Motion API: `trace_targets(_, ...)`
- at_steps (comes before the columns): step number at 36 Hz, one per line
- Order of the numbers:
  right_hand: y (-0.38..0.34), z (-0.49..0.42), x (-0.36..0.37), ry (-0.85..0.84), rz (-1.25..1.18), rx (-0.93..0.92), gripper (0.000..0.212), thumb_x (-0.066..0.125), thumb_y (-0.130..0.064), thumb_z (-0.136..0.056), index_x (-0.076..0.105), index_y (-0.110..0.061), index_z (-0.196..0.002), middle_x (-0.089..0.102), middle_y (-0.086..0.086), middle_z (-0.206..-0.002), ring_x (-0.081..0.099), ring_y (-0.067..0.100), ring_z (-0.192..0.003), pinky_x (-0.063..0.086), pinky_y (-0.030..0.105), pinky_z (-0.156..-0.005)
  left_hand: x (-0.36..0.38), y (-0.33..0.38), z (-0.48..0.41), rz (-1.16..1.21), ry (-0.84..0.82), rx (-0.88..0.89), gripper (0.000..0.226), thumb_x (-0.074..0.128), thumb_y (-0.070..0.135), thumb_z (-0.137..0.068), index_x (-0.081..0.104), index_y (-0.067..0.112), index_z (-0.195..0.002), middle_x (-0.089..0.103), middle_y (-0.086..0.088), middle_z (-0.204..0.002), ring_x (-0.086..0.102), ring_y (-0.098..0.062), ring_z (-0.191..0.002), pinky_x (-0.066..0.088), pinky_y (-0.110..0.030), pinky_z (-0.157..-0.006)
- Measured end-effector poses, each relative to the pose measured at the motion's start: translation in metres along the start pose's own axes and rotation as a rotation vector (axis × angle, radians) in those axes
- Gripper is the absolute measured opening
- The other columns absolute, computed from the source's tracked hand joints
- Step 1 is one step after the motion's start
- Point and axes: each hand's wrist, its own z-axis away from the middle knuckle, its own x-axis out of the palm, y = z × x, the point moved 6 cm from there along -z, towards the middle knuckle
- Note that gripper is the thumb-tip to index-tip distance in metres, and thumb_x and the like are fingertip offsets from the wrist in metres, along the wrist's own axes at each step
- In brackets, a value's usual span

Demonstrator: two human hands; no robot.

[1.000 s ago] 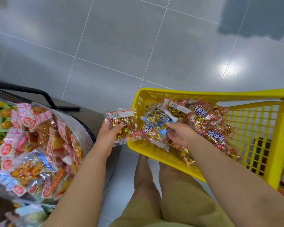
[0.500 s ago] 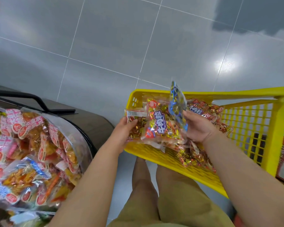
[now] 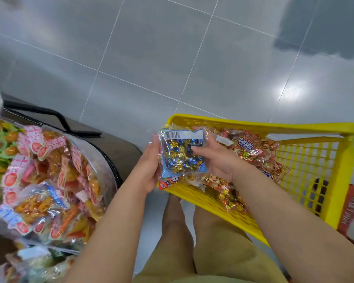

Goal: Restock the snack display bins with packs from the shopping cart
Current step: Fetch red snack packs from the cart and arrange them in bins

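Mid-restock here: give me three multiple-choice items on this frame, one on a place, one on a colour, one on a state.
1. Where is the blue pack?
A) on a shelf
B) over the left end of the cart
C) under the cart

2. What colour is the cart?
A) yellow
B) green
C) black

3. How is the blue pack held?
A) by one hand
B) by neither hand
C) by both hands

Answers:
1. B, it sits barcode up above the cart's left corner.
2. A, the rim and mesh walls are yellow.
3. C, the left hand and the right hand grip it from either side, the right thumb on top.
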Motion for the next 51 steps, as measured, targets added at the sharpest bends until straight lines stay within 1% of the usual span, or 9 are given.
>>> trace_targets(6,-0.001,0.004,0.043,0.106,-0.144,0.013,0.01,0.048,-0.012,-0.097,0.054,-0.017,-0.105,0.074,-0.003,-0.082,0.071,0.012,-0.072,0.057,0.029,-0.057,-0.04,-0.007,0.035,0.267,0.256,0.022,0.072,0.025,0.074,-0.087,0.067,0.021,-0.111,0.072,-0.013,-0.108,0.071,-0.029,-0.093,0.057,-0.045,-0.079)
trace_targets(10,-0.002,0.01,0.073,0.053,-0.331,0.059,0.03,0.044,-0.026,-0.098,0.054,-0.008,-0.119,0.07,0.01,-0.102,0.069,0.027,-0.085,0.058,0.044,-0.069,-0.067,-0.011,0.07,0.437,0.319,0.083,0.073,0.03,0.073,-0.087,0.063,0.018,-0.121,0.069,-0.014,-0.116,0.066,-0.032,-0.104,0.054,-0.047,-0.081)
trace_targets(19,-0.008,0.022,0.167,-0.084,-0.205,-0.001,0.044,0.042,-0.03,-0.097,0.077,-0.011,-0.078,0.074,0.009,-0.083,0.072,0.022,-0.072,0.058,0.034,-0.056,-0.145,-0.036,0.156,0.663,0.422,0.272,0.074,0.033,0.071,-0.088,0.057,0.014,-0.13,0.068,-0.014,-0.118,0.068,-0.03,-0.103,0.057,-0.045,-0.078)
trace_targets(26,0.047,0.025,0.275,-0.183,0.038,-0.01,0.019,0.048,-0.009,-0.093,0.067,-0.008,-0.097,0.074,0.008,-0.079,0.072,0.02,-0.069,0.059,0.036,-0.059,-0.228,-0.067,0.238,0.586,0.491,0.336,0.074,0.025,0.073,-0.089,0.057,0.017,-0.125,0.072,-0.001,-0.096,0.07,-0.018,-0.074,0.057,-0.033,-0.06)
trace_targets(30,0.098,0.032,0.337,-0.247,0.085,0.028,0.018,0.052,-0.007,-0.089,0.059,-0.004,-0.106,0.073,0.014,-0.086,0.072,0.025,-0.074,0.059,0.043,-0.063,-0.264,-0.087,0.279,0.531,0.427,0.423,0.074,0.066,0.04,-0.071,0.048,0.005,-0.135,0.062,-0.019,-0.119,0.063,-0.03,-0.097,0.047,-0.053,-0.098)
trace_targets(36,0.159,0.043,0.409,-0.243,0.133,0.035,0.015,0.051,-0.014,-0.095,0.064,-0.007,-0.092,0.074,0.01,-0.079,0.072,0.021,-0.068,0.056,0.03,-0.049,-0.327,-0.12,0.337,0.589,0.379,0.575,0.058,0.072,0.013,-0.069,0.053,0.005,-0.124,0.067,-0.019,-0.102,0.065,-0.028,-0.078,0.055,-0.043,-0.078)
trace_targets(40,0.191,0.046,0.454,-0.202,0.282,0.029,0.017,0.052,-0.017,-0.095,0.062,-0.006,-0.088,0.073,0.005,-0.071,0.07,0.019,-0.06,0.055,0.028,-0.048,-0.385,-0.156,0.377,0.593,0.558,0.628,0.01,0.066,0.004,-0.082,0.065,0.013,-0.086,0.069,-0.007,-0.068,0.064,-0.018,-0.052,0.05,-0.022,-0.045)
trace_targets(46,0.223,0.046,0.529,-0.282,0.546,0.017,0.026,0.055,-0.005,-0.091,0.053,-0.01,-0.116,0.068,0.005,-0.08,0.068,0.013,-0.058,0.051,0.023,-0.046,-0.458,-0.199,0.446,0.643,0.846,0.693,0.032,0.072,0.006,-0.08,0.054,0.012,-0.106,0.063,-0.004,-0.072,0.059,-0.01,-0.047,0.034,-0.015,-0.037)
trace_targets(51,0.235,0.043,0.583,-0.376,0.841,-0.132,0.046,0.064,0.005,-0.082,0.048,-0.012,-0.121,0.066,0.003,-0.089,0.066,0.018,-0.064,0.049,0.028,-0.051,-0.496,-0.218,0.498,0.758,1.009,0.834,0.029,0.075,0.006,-0.076,0.053,0.021,-0.086,0.065,0.007,-0.06,0.055,-0.005,-0.041,0.036,-0.014,-0.035)
